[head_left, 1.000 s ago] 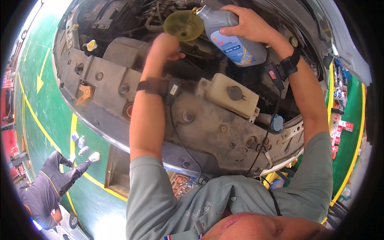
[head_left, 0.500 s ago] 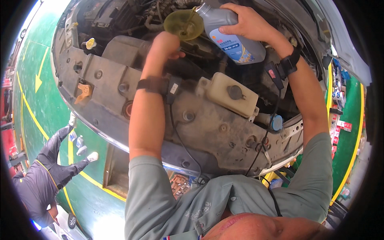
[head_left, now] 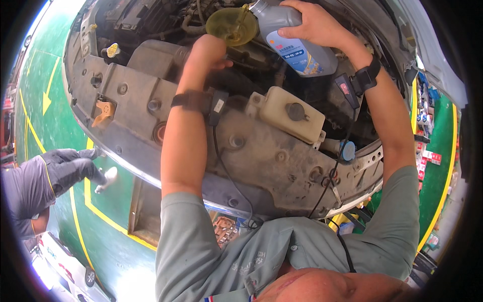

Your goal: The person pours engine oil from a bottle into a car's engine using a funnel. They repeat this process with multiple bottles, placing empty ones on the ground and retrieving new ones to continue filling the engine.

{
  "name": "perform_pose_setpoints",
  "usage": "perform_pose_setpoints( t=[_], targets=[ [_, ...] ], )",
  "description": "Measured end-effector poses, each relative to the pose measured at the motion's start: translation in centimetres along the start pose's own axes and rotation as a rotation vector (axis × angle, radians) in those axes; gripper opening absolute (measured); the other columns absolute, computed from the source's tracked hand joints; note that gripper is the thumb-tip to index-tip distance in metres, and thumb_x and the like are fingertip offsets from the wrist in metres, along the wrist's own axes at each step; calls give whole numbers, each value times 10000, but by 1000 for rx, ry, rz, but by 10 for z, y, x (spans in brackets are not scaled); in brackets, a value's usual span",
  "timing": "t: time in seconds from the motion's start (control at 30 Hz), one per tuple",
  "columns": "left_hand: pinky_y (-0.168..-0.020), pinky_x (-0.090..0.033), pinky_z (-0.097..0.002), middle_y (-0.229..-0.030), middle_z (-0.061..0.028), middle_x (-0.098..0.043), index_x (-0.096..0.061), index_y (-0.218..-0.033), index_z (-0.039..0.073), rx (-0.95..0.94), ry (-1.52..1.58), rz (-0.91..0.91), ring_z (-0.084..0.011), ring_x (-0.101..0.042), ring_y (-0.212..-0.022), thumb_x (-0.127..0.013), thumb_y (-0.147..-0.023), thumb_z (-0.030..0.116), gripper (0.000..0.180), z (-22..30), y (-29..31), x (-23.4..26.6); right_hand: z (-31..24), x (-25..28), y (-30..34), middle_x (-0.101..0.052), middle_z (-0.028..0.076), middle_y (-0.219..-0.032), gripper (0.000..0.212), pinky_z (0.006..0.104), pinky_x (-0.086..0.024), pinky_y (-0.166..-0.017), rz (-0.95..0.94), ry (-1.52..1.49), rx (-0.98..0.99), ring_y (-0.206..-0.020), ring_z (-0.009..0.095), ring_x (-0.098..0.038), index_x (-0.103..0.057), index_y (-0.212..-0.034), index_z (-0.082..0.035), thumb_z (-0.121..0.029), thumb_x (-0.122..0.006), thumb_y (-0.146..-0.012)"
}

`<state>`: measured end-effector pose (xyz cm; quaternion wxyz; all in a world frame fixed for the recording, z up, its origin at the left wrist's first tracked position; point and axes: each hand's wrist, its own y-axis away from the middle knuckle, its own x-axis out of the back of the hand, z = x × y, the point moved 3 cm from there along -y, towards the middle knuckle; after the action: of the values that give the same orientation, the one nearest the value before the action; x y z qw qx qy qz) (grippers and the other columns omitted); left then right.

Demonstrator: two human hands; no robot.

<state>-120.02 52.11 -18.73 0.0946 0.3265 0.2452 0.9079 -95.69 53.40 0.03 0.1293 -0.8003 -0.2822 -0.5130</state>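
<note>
My right hand point(head_left: 317, 24) is wrapped round a grey engine oil bottle point(head_left: 299, 44) with a blue label. The bottle lies tilted, its mouth at the right rim of a translucent yellow funnel point(head_left: 231, 26). A thin amber streak shows near the mouth, and some amber liquid shows in the funnel. Against the funnel's near side is my left hand point(head_left: 209, 52), its fingers curled; its hold there is partly hidden. Both stand over the open engine bay of a car. A cream reservoir point(head_left: 293, 115) with a black cap sits nearer me, right of my left forearm.
A dusty front panel point(head_left: 251, 161) runs between me and the engine. Wrist straps with cables hang on both forearms. A yellow cap point(head_left: 113, 50) is at left, a blue cap point(head_left: 347, 150) at right. Another person point(head_left: 40, 183) is on the green floor at left.
The bottle has shifted slightly up and right with my right hand. My left hand stays at the funnel. The other person has moved on the floor at left, and the plastic bottles there are no longer visible.
</note>
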Motion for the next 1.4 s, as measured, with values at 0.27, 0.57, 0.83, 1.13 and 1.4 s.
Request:
perform_pose_setpoints(
  t=[0.27,0.57,0.83,1.13,1.4],
  targets=[
    [-598,-586,-312,-726,-64,-769,-754,-810,11,-14,-3,42,-159,-741,-612,-507,-954,75,294,-7,-7,-1,0,1,-1,-710,223,-1079,641,434,-534,-840,-3,11,6,-985,347,-694,-633,-1271,13,-351,-862,-795],
    [-585,-569,-309,-735,-30,-778,-753,-789,28,17,-9,7,-144,-734,-605,-526,-964,93,294,-4,-4,0,-2,5,0,-694,228,-1068,649,432,-530,-827,-16,46,33,-978,364,-680,-634,-1261,12,-381,-857,-796],
    [-635,-562,-366,-670,-32,-742,-753,-677,107,-133,24,37,-175,-719,-619,-624,-936,178,298,-30,-30,-3,-3,6,-1,-697,228,-1061,657,439,-531,-829,-12,74,43,-971,364,-681,-632,-1270,12,-378,-858,-792],
    [-660,-564,-400,-724,-112,-736,-768,-697,82,-175,117,45,-285,-732,-723,-720,-825,185,171,-50,-60,-8,-4,4,-1,-702,219,-1061,651,436,-530,-827,24,45,32,-970,360,-683,-630,-1274,11,-363,-859,-792],
    [-608,-572,-347,-723,-103,-751,-751,-752,27,-101,20,41,-212,-741,-641,-572,-924,116,264,-17,-23,-4,-16,7,-1,-689,225,-1025,643,448,-521,-790,-44,79,60,-933,367,-674,-621,-1268,15,-370,-848,-806]
  ],
)
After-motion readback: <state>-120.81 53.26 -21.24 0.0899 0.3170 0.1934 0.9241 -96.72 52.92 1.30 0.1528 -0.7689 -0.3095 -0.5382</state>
